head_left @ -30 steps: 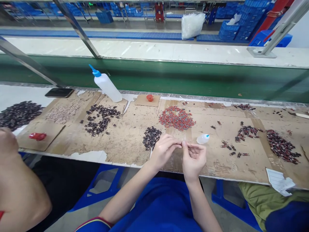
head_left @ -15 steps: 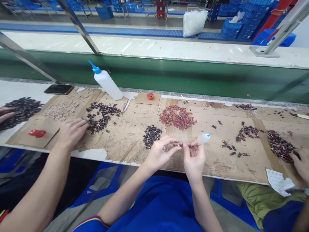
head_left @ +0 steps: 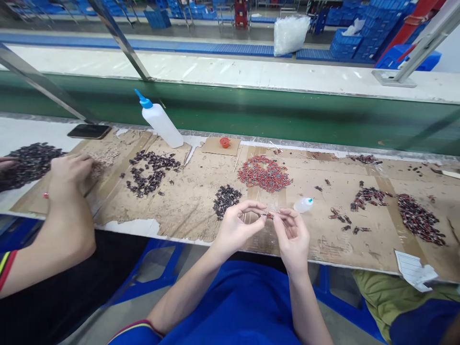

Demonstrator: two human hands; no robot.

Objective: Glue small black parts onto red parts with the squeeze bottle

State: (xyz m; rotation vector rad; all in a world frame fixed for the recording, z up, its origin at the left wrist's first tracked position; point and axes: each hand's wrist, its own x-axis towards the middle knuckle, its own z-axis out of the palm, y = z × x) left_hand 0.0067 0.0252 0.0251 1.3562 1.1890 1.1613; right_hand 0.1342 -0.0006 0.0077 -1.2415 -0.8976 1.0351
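My left hand (head_left: 241,224) pinches a small red-and-black part (head_left: 269,216) between thumb and fingertips, just above the cardboard. From the other side, my right hand (head_left: 293,235) has its thumb and fingers closed at the part's right end. The piece is too small for me to tell its exact kind. Beside my left hand lies a heap of small black pieces (head_left: 226,201). Beyond both hands spreads a pile of small red parts with metallic ends (head_left: 265,173). A little squeeze bottle with a blue tip (head_left: 304,205) lies just behind my right hand.
At left, a co-worker's hand (head_left: 72,170) reaches over pale pieces (head_left: 104,160). A large white bottle (head_left: 162,125) leans near a phone (head_left: 89,131). A red cap (head_left: 224,143) sits at the back. Red-and-black parts (head_left: 420,219) and torn paper (head_left: 415,269) lie right.
My right hand has shifted slightly right, and more of the small part shows between my hands. The left co-worker's hand moved left from the black pieces; the hand at far right has left the view.
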